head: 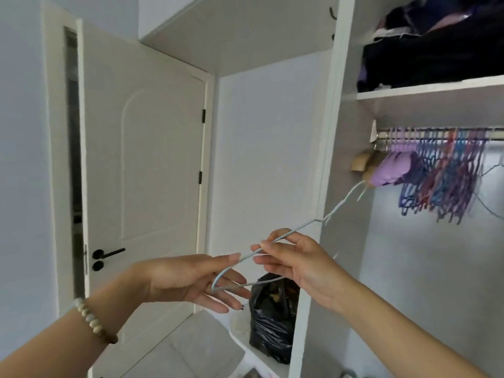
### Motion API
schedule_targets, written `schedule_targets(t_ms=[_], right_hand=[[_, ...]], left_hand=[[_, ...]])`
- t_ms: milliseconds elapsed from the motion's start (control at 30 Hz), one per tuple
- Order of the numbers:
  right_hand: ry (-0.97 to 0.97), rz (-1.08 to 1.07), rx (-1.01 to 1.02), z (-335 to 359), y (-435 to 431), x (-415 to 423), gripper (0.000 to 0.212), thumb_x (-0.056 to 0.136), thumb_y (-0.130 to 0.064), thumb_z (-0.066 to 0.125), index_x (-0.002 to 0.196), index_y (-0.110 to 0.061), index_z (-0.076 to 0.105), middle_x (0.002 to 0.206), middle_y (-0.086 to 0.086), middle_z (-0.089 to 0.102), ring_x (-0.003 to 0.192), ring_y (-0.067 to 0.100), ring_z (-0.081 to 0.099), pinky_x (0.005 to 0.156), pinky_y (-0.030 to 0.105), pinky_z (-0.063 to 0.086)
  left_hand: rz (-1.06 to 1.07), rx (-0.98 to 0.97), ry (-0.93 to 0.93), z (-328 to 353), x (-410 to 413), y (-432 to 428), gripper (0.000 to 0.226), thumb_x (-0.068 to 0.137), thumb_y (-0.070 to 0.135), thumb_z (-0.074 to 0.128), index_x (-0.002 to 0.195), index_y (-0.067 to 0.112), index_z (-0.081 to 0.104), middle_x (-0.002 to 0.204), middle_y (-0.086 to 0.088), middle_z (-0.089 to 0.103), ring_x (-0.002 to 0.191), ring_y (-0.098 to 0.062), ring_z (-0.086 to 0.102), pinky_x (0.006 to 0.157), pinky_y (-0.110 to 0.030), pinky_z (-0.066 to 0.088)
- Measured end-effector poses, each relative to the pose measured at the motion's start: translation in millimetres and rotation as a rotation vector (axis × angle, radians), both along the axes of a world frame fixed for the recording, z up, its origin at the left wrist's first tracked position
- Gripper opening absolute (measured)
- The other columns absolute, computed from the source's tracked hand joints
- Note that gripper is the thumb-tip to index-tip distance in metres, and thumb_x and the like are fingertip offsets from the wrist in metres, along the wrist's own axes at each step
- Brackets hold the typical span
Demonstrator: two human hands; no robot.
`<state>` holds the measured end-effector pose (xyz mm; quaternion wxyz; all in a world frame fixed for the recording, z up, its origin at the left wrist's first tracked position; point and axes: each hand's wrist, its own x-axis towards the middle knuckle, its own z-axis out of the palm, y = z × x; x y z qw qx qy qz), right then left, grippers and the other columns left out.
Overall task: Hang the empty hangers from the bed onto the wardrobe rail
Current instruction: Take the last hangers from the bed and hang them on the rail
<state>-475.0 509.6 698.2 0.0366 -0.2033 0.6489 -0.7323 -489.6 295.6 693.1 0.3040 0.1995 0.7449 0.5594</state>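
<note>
A thin pale blue wire hanger [305,227] is held in the air in front of the open wardrobe, its hook pointing up and right toward the rail. My right hand [297,264] pinches its upper wire between thumb and fingers. My left hand [191,279] is open beneath the hanger's lower left corner, fingers spread and touching the wire loosely. The metal wardrobe rail [381,135] runs across the upper right and carries several purple, blue and red hangers [447,173] bunched together. The bed is out of view.
A shelf [425,92] above the rail holds dark folded clothes. The white wardrobe side panel [327,170] stands between my hands and the rail. A black plastic bag [270,320] sits on a low white surface. A white door [141,173] is behind on the left.
</note>
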Motion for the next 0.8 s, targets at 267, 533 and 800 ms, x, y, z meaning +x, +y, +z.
schedule_targets(t_ms=[267, 533, 800], right_hand=[[0.06, -0.205, -0.016, 23, 95, 6, 0.007, 0.084, -0.008, 0.063, 0.081, -0.011, 0.058, 0.087, 0.007, 0.075, 0.071, 0.012, 0.071, 0.064, 0.019, 0.055], [0.161, -0.425, 0.102, 54, 222, 1, 0.011, 0.087, -0.005, 0.061, 0.088, -0.012, 0.053, 0.078, 0.001, 0.074, 0.069, 0.008, 0.07, 0.062, 0.016, 0.054], [0.137, -0.483, 0.145, 71, 339, -10, 0.01, 0.088, -0.011, 0.061, 0.096, -0.014, 0.057, 0.085, 0.002, 0.072, 0.078, 0.011, 0.07, 0.067, 0.018, 0.054]], left_hand=[[-0.108, 0.035, 0.001, 29, -18, 106, 0.069, 0.079, 0.056, 0.052, 0.126, 0.005, 0.052, 0.119, -0.011, 0.067, 0.111, -0.025, 0.063, 0.097, -0.031, 0.05], [-0.079, 0.132, 0.178, 50, -46, 246, 0.042, 0.074, 0.043, 0.059, 0.098, 0.01, 0.066, 0.096, -0.004, 0.075, 0.093, -0.017, 0.071, 0.077, -0.023, 0.056], [-0.172, 0.257, 0.233, 62, -66, 367, 0.027, 0.069, 0.034, 0.065, 0.089, 0.018, 0.074, 0.089, 0.002, 0.075, 0.074, -0.011, 0.072, 0.065, -0.017, 0.055]])
